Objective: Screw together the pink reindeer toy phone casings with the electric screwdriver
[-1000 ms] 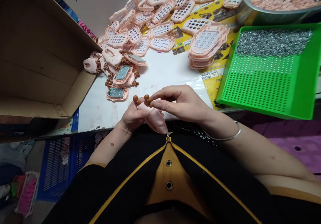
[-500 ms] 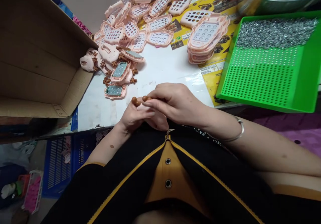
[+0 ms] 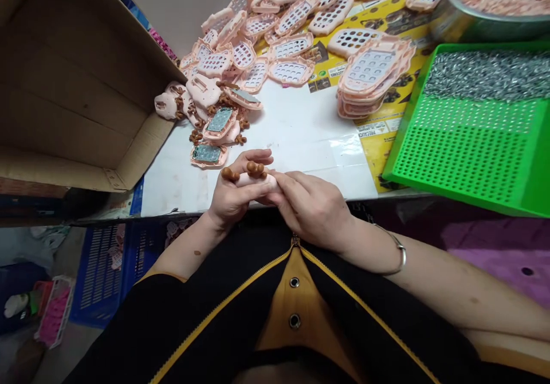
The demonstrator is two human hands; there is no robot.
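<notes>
My left hand (image 3: 232, 195) grips a pink plastic toy shell (image 3: 258, 182) at the table's near edge, with two small brown knobs (image 3: 253, 168) sticking up from its top. My right hand (image 3: 311, 206) lies over the shell's right side, fingers pressed against it. Just beyond lies a cluster of pink shells with circuit boards (image 3: 208, 153) and brown knobs. Behind them spreads a heap of pink keypad covers (image 3: 275, 28), and a neat stack of covers (image 3: 369, 77) stands to the right.
An open cardboard box (image 3: 73, 86) fills the left. A green perforated tray (image 3: 468, 137) holding many small metal screws (image 3: 485, 74) sits right. A metal bowl (image 3: 485, 6) of pink parts stands at the back right. A blue crate (image 3: 103, 269) is under the table.
My right hand has dropped from pinching the brown knob on top to pressing the shell's lower right side. Both hands sit slightly lower and nearer my body.
</notes>
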